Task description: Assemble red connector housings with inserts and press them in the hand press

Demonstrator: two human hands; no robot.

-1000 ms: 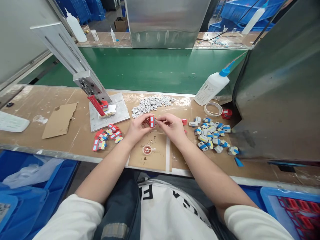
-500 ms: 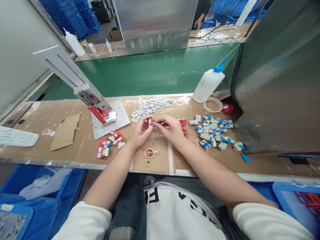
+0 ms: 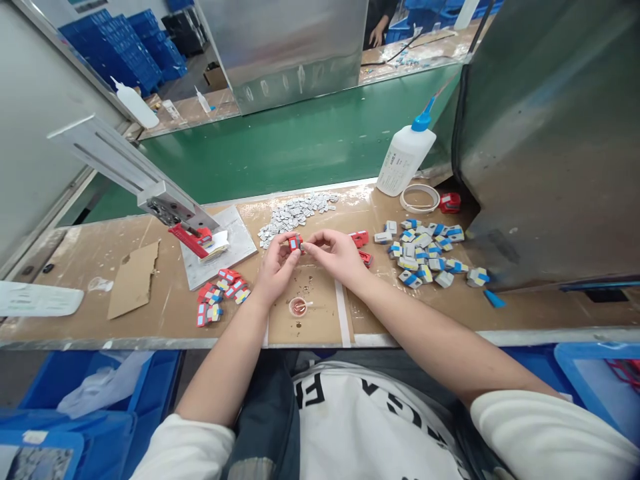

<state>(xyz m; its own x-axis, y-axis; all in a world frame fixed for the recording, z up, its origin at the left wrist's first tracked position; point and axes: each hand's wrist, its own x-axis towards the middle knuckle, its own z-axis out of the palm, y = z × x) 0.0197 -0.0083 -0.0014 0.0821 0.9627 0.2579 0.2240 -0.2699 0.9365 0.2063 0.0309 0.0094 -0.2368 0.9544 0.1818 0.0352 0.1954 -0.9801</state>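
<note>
My left hand (image 3: 277, 265) and my right hand (image 3: 335, 252) meet above the middle of the workbench and together pinch a small red part (image 3: 295, 243) between their fingertips. Just below the hands sits a tiny round cup (image 3: 298, 307) with reddish liquid. A heap of small grey pieces (image 3: 293, 213) lies right behind the hands. Left of my left hand lies a cluster of red, blue and yellow parts (image 3: 220, 293). Two loose red parts (image 3: 361, 240) rest beside my right hand.
A pile of grey, blue and yellow blocks (image 3: 430, 253) lies at the right. A white squeeze bottle (image 3: 405, 157), a tape ring (image 3: 420, 198) and a metal housing (image 3: 550, 133) stand further right. A press with a red handle (image 3: 193, 237) stands on a plate at left, near cardboard (image 3: 134, 280). A green conveyor (image 3: 300, 147) runs behind.
The camera has tilted and drifted, so the bench sits slightly differently in view. Both hands stay together on the red part, which they have turned a little between the fingers.
</note>
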